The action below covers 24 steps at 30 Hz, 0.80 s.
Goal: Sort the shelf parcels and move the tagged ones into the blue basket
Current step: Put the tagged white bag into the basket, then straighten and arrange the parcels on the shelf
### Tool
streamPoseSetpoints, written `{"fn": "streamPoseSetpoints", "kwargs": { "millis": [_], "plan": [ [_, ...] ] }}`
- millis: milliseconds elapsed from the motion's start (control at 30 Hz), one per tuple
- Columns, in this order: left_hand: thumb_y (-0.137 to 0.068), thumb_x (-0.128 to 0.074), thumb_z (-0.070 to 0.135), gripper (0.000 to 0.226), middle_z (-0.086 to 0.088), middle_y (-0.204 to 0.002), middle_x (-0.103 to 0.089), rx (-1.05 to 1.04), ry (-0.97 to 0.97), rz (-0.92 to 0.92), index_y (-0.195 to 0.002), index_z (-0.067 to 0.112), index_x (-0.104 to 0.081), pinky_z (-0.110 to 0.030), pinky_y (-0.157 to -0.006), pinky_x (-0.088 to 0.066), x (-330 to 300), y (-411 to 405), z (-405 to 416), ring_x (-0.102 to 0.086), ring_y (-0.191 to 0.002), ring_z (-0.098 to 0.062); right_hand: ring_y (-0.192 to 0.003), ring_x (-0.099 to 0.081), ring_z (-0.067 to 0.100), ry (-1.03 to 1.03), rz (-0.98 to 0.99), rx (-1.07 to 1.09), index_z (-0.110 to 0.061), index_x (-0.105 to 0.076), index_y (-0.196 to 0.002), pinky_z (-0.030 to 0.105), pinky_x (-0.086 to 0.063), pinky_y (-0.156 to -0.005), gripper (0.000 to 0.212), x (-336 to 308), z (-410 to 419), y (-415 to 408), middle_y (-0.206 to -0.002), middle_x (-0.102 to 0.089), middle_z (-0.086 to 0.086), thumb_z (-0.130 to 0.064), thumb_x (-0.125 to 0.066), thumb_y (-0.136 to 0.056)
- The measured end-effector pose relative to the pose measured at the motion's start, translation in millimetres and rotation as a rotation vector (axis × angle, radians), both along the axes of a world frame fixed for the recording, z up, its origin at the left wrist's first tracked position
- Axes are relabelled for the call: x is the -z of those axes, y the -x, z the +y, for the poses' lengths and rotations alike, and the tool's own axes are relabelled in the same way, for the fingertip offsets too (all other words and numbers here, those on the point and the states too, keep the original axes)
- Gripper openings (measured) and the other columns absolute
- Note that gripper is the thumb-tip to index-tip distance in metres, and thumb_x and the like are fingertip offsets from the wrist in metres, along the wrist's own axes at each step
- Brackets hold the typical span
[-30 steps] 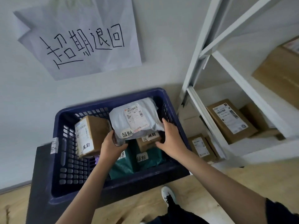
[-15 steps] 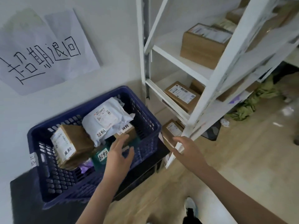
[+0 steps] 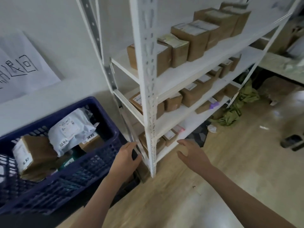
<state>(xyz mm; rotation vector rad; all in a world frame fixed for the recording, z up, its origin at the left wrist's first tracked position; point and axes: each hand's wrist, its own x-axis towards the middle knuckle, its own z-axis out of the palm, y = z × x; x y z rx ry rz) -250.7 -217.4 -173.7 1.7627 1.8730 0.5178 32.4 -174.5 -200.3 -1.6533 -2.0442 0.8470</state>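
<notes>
Blue basket (image 3: 92, 159) of latticed plastic at far left, holding a crinkled white poly mailer (image 3: 70, 129) and a tagged cardboard box (image 3: 35, 157). Left hand (image 3: 125, 156) empty, fingers loosely spread. Right hand (image 3: 191, 154) likewise open. White perforated-steel shelf (image 3: 148, 89), rows of brown boxes (image 3: 195, 38).

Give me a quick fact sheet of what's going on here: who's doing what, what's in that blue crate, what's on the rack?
Left hand: empty, fingers loosely open, beside the basket's near right corner
Right hand: empty, open, reaching toward the lowest shelf
Blue basket: on the left, by the wall
In the basket: white mailer bag, brown box, more parcels underneath; several carry small handwritten tags
White shelf rack: rows of labelled brown boxes on each level
Wall: handwritten paper sign, partly out of view
Floor: green bags behind the rack
</notes>
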Motion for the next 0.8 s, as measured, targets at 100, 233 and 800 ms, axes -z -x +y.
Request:
{"fn": "streamPoseSetpoints", "kwargs": {
  "millis": [100, 233, 800],
  "plan": [
    [-0.093, -0.064, 0.031, 0.047, 0.004, -0.136, -0.054, -0.006, -0.034, -0.015, -0.138, 0.023, -0.052, -0.025, -0.094, -0.045, -2, -53, 14, -0.054, -0.117, -0.014, -0.116, -0.047, 0.005, -0.009, -0.02, -0.019, -0.03, -0.054, -0.132, 0.021, -0.042, -0.092, 0.038, 3, 14, -50, -0.123, -0.054, -0.014, -0.03, -0.063, -0.095],
    [-0.093, -0.063, 0.034, 0.05, 0.006, -0.143, -0.05, -0.032, -0.007, -0.023, -0.141, 0.027, -0.048, -0.034, -0.099, -0.048, 2, -118, 35, -0.055, -0.119, -0.018, -0.123, -0.051, 0.01, 0.019, -0.005, -0.012, -0.024, -0.054, -0.136, 0.033, -0.049, -0.1, 0.043, 4, 35, -117, -0.13, -0.057, -0.007, -0.03, -0.064, -0.094],
    [-0.088, -0.071, 0.022, 0.041, -0.009, -0.117, -0.066, 0.077, 0.06, 0.002, -0.126, 0.008, -0.062, -0.031, -0.098, -0.046, 66, -385, 264, -0.063, -0.109, -0.027, -0.102, -0.053, 0.01, -0.007, -0.075, 0.011, -0.019, -0.059, -0.129, 0.027, -0.044, -0.083, 0.037, 3, 241, -362, -0.115, -0.06, -0.006, -0.023, -0.065, -0.093]
  ]
}}
